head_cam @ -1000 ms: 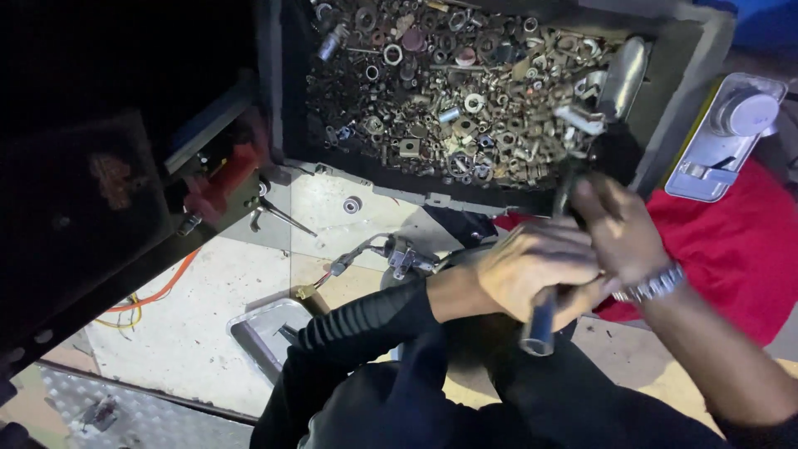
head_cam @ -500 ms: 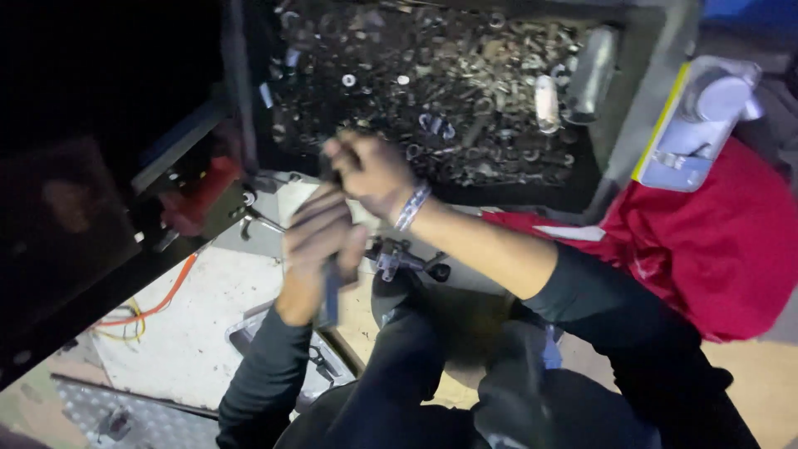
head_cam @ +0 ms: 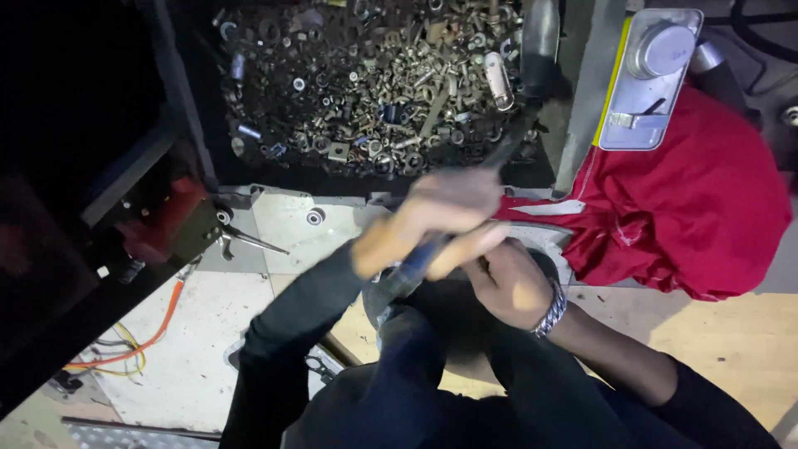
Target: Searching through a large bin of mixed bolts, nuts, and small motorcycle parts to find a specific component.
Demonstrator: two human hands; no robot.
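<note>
Blue-handled long tool with a dark metal shaft (head_cam: 424, 258) runs slantwise through the middle of the view, its handle low and to the left, its shaft rising up and to the right towards a bin of hardware. It looks like a screwdriver or similar driver, though motion blur hides its tip. The person's left hand (head_cam: 432, 218) is wrapped around the upper part of the handle, fingers curled tight over it (this hand is heavily blurred). The right hand (head_cam: 509, 283) sits just below and to the right, touching the left hand; whether its fingers close on the handle or on something underneath cannot be told, as the left hand covers them. A silver metal chain bracelet (head_cam: 550, 309) circles the right wrist. Both arms wear dark sleeves, and both hands are held above the person's dark-trousered lap.

Beyond the hands stands a dark open bin (head_cam: 204, 145) filled with a mass of mixed metal nuts, washers and bolts (head_cam: 374, 83). To the right of the bin lies a crumpled red cloth (head_cam: 690, 208), and resting at its upper edge is a flat grey rectangular metal tin with a round cap (head_cam: 648, 79). To the left, on a pale floor panel (head_cam: 195, 349), lie orange and yellow wires (head_cam: 133, 349) and a small metal hand tool (head_cam: 245, 239).
</note>
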